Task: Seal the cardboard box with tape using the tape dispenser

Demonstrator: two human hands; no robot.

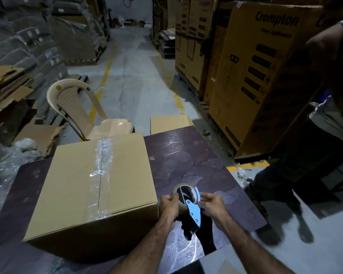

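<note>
Fingers first: the left hand (169,206) has its fingers curled around the brownish tape roll (183,196), clamped on its left side, and the right hand (213,205) is pinching the blue metal side plate of the tape dispenser (193,211) with thumb and fingertips closed on its edge. So both hands are on the dispenser, holding it just above the dark purple-ish table (186,159), right beside the near right corner of the box.

Going left to right across the scene: far left there's a pile of flattened cardboard (6,91) and some crumpled clear plastic (6,165) at the table's edge. Then a beige plastic chair (83,111) behind the table. In front of it sits the cardboard box (77,184), flaps closed, on the left half of the table, with a strip of shiny clear tape (101,171) running down the middle seam of the top and over the front edge. It looks a bit wrinkly.

Right of the box is the dispenser with the hands on it. Further back there's a smaller box (168,123) poking up behind the table's far edge. On the right stand tall stacked cartons printed "Crompton" (261,76), and another person (315,135) stands at the far right, only partly in frame.
</note>
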